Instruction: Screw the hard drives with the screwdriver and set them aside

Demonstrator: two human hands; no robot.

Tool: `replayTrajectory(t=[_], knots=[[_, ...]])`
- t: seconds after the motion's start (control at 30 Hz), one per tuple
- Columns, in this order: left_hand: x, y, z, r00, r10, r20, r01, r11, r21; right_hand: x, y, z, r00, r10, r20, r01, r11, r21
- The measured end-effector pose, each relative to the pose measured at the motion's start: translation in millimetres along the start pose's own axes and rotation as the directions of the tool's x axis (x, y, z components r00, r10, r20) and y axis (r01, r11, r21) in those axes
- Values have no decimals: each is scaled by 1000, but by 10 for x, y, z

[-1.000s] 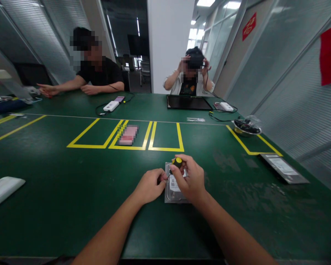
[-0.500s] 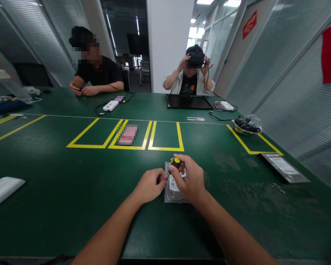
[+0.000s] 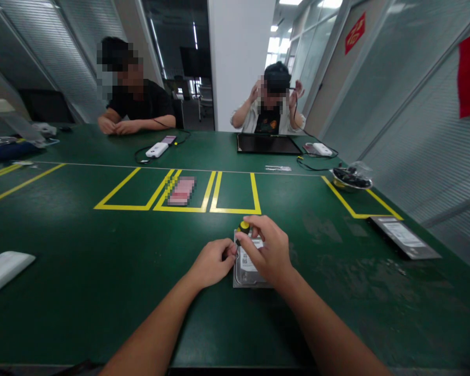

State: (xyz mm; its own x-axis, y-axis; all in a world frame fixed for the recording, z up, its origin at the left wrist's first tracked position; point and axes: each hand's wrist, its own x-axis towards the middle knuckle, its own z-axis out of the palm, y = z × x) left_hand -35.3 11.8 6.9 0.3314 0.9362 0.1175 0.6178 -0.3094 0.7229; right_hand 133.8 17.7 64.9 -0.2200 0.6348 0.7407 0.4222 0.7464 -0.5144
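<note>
A silver hard drive with a white label lies on the green table in front of me. My right hand is closed around the yellow and black handle of a screwdriver. The screwdriver leans over the drive, its shaft pointing down at the drive's left edge. There my left hand has its thumb and fingers pinched together, close to the screwdriver's tip. What those fingers hold, if anything, is hidden. My right hand covers the right part of the drive.
Another hard drive lies at the right, with small screws nearby. Behind it stands a metal bowl of dark parts. Yellow tape marks the table. Two people sit opposite; before one lies a black panel.
The screwdriver's handle has tipped slightly left and stands more upright, with my right fingers opened out a little around it. My left hand stays put. The person opposite shifts hands at the headset.
</note>
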Motion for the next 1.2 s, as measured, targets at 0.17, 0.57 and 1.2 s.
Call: replayTrajectory(t=[0.17, 0.57, 1.2], knots=[[5, -15, 5, 1000, -11, 3, 11, 1000, 0, 18, 1, -9, 999, -29, 38, 27, 999, 43], [-3, 50, -33, 999, -47, 19, 47, 999, 9, 51, -45, -9, 999, -31, 19, 30, 998, 62], [11, 24, -23, 1000, -4, 19, 4, 1000, -4, 61, -14, 8, 999, -13, -35, 16, 996, 85]])
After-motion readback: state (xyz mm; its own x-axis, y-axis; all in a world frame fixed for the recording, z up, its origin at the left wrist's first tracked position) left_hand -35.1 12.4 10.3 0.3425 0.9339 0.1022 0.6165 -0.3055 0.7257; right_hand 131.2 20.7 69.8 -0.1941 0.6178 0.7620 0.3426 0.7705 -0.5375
